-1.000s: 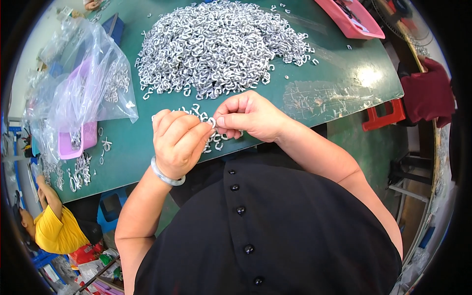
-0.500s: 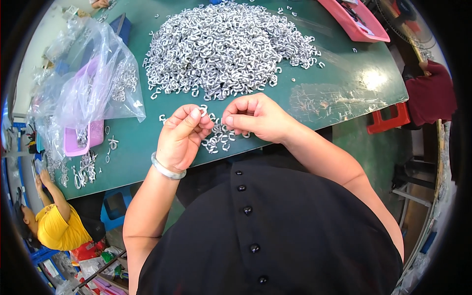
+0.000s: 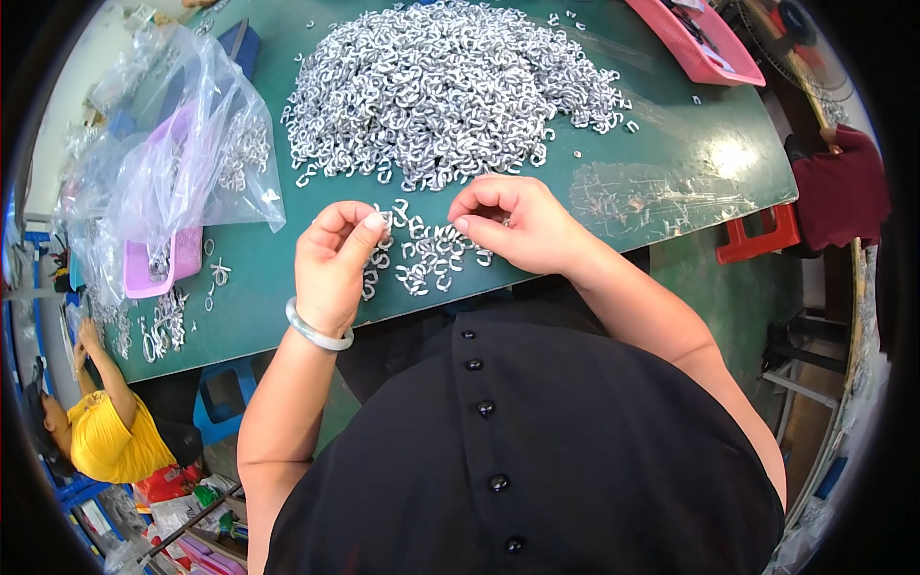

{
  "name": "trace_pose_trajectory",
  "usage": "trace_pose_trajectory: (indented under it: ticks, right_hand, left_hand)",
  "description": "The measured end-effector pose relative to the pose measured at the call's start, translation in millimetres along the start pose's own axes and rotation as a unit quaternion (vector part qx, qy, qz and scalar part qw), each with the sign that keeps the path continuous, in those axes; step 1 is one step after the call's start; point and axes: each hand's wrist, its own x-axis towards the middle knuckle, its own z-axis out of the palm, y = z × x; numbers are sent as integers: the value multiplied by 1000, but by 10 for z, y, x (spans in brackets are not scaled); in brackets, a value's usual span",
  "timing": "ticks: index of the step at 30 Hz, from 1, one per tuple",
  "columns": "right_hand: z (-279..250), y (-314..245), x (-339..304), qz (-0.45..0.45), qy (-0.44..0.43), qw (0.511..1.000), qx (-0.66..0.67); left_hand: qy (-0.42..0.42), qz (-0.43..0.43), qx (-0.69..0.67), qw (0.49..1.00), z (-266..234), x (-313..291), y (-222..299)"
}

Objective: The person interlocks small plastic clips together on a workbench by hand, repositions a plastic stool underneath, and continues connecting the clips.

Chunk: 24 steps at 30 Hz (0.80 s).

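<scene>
Spanning most of the view, a dark green worktable offers a smooth, slightly glossy top with a bright glare patch and scuffed pale streaks toward its right side. On its far half rests a broad heap of small white hooked pieces, each a curved, open C-like shape, piled loosely with strays scattered at the edges. At the left lies a crumpled clear plastic bag, thin and wrinkled, draped over a lilac plastic tray and holding more of the pieces. A shallow pink tray sits at the far right corner; a red stool stands below the table edge. In the lower left a person in a yellow shirt sits beside a blue stool. Near the front edge a small cluster of pieces lies between the two hands. The left hand, with a smooth pale bangle at the wrist, is curled, thumb meeting the fingers above the cluster's left edge; whether it pinches a piece cannot be told. The right hand is likewise narrowly pinched, fingertips turned toward the cluster; its contents are hidden.
</scene>
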Motion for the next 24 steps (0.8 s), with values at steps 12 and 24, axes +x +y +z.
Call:
trace_pose_trajectory:
  ticks: [12, 24]
  right_hand:
    - [31, 7, -143, -132, -67, 921, -360]
    - [26, -23, -122, -246, 11, 850, -465]
  left_hand:
    - [-27, 220, 528, 820, -180, -146, -109]
    - [1, 73, 695, 716, 15, -114, 36]
